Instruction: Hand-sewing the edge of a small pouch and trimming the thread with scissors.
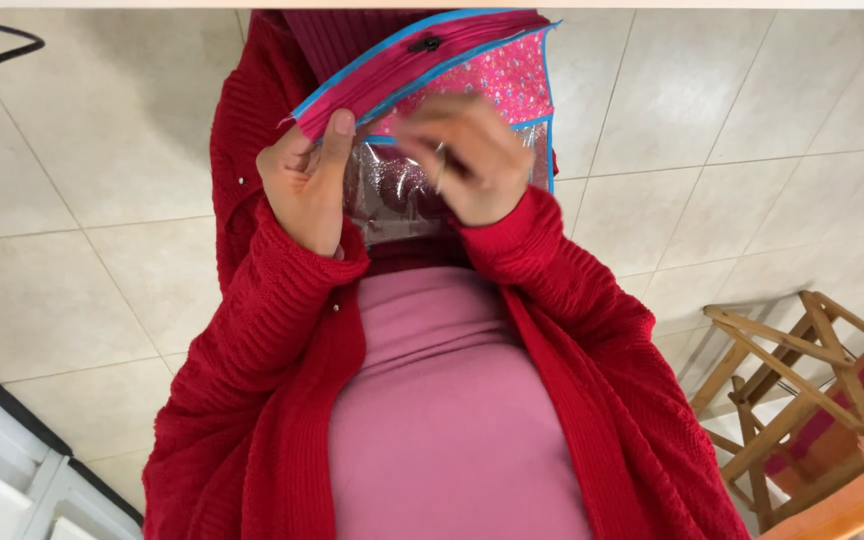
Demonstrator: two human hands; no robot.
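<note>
Pale tiled floor point(102, 150), wooden folding stand point(802, 400) at one side.

Both arms bent up in front of my chest. Left hand point(304, 185) pinching, thumb on top. Right hand point(470, 160) blurred, fingers curled, just beside the left.

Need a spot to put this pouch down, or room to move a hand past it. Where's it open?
Bare floor tiles lie beside the left hand, bounded by the white unit low in the picture. More tile beside the right hand, above the wooden stool. Crowded between the hands: both grip the pink zip pouch close to the body.
</note>
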